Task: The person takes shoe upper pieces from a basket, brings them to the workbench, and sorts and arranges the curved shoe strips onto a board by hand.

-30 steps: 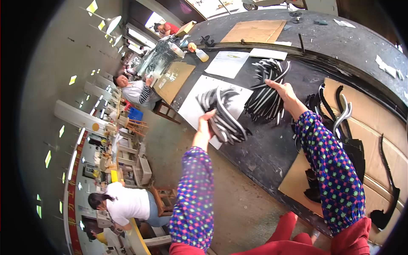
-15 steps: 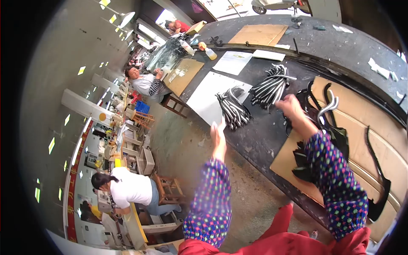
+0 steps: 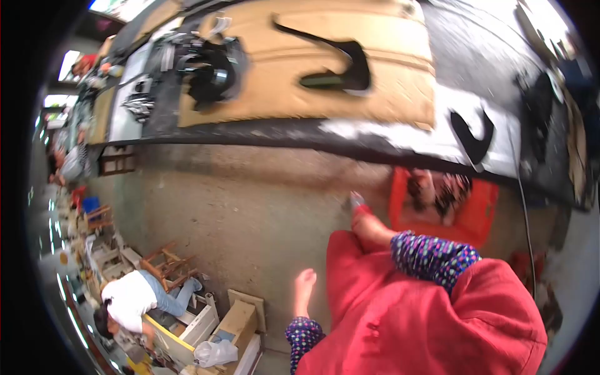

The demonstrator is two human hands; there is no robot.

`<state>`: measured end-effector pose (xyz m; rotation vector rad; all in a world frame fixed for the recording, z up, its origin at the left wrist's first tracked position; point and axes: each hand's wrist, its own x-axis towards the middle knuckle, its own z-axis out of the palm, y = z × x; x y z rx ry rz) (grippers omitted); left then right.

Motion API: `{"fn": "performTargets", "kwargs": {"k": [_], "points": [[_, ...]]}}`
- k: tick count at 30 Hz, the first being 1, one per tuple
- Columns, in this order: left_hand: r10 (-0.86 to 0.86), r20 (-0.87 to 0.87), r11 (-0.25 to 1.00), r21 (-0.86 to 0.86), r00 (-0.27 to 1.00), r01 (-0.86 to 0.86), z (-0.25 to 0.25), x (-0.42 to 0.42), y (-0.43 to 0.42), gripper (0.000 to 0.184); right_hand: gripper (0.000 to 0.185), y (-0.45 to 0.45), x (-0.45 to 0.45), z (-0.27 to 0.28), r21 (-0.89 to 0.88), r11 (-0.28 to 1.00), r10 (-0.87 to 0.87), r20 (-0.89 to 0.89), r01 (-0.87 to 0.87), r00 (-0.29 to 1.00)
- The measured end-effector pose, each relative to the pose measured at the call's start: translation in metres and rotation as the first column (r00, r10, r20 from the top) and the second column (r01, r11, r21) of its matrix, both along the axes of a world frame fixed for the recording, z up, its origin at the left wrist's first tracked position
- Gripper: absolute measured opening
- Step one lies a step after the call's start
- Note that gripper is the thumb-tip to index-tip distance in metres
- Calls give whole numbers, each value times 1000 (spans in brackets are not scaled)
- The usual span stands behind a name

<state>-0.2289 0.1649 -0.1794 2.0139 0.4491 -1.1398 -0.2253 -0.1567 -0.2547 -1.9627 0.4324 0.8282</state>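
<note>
We see a bundle of black-and-white strips (image 3: 139,106) at ten o'clock from the centre of our view, its strips lying together near the white sheet (image 3: 122,122). At eleven, a loose heap of dark pieces (image 3: 215,75) lies on the near left part of the cardboard (image 3: 400,56). At one o'clock, a black curved piece (image 3: 356,65) rests by itself on that cardboard, and between two and three another dark curved piece (image 3: 478,140) sits near the front edge of the bench (image 3: 250,134).

Judging by how things lie, part of the work is done: the striped strips are gathered, while the heap and the single curved pieces remain apart from them. How many more there are, we cannot tell.

Our left hand (image 3: 305,279), at six o'clock, is over the floor, loosely open, with nothing seen in it. Our right hand (image 3: 374,231), at four, is near our leg and blurred; we cannot tell whether it is open, closed or gripping something. The red bin (image 3: 400,200) is nearest to it, at three, with striped material inside.

Farther out, at eight o'clock, a person in a white top (image 3: 134,300) leans over a yellow-edged table (image 3: 167,340).
</note>
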Motion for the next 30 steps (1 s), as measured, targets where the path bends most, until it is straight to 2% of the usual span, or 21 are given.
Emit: {"fn": "performTargets", "kwargs": {"k": [1,2,4,5,6,7,8,11,12,13,15,19,22,24,25,27,28,29,30], "points": [[27,-10,1000,-15,1000,-27,6,-21,-15,32,16,-34,-82,-58,-305,925,-151,247,225,957],[94,-64,994,-51,993,-98,13,-37,-34,33,15,-74,-133,-62,-456,862,-206,83,221,975],[180,-125,976,-99,976,-192,20,-69,-64,35,15,-141,-232,-63,-515,725,-514,37,457,857],[198,-130,969,-121,972,-213,16,-87,-76,36,18,-173,-300,-85,-528,764,-438,-4,370,899],[188,-108,964,-170,976,-205,9,-107,-86,37,20,-195,-355,-100,-587,752,-452,-129,299,883],[205,-88,964,-156,975,-217,4,-126,-101,37,21,-208,-399,-98,-642,701,-504,-137,311,853],[214,-76,962,-157,974,-224,0,-146,-118,36,20,-222,-436,-90,-608,743,-499,-225,279,837],[253,-101,957,-121,962,-265,-20,-223,-145,35,17,-241,-514,-98,-597,741,-506,-197,306,840],[265,-117,955,-102,957,-277,-28,-249,-154,34,12,-245,-525,-100,-572,789,-403,-211,222,890],[291,-158,943,-121,944,-311,-37,-277,-163,32,12,-247,-533,-109,-572,794,-398,-234,205,887],[319,-261,917,-158,911,-366,-63,-332,-181,30,10,-256,-531,-138,-528,821,-195,101,219,976],[271,-339,914,-203,901,-351,-105,-406,-237,30,11,-276,-489,-194,-313,893,-284,163,322,945],[301,-317,897,-226,900,-380,-153,-446,-277,27,10,-299,-496,-287,-308,896,-295,129,321,947],[345,-258,876,-257,902,-408,-185,-465,-310,24,14,-320,-489,-352,-361,925,-134,-18,119,991],[354,-265,875,-243,897,-418,-199,-475,-325,24,14,-321,-490,-372,-354,929,-127,-31,108,991],[198,-167,944,-231,966,-234,-237,-493,-361,24,26,-334,-488,-410,-447,890,-117,-29,92,993],[140,-155,951,-252,978,-176,-254,-502,-378,25,26,-346,-494,-443,-447,891,-107,-36,79,994],[-5,-177,964,-263,984,-43,-262,-509,-390,29,32,-353,-499,-472,-466,876,-128,27,126,991],[-140,-93,944,-314,986,104,-279,-530,-397,32,38,-360,-501,-501,-477,861,-148,93,175,985]]}}
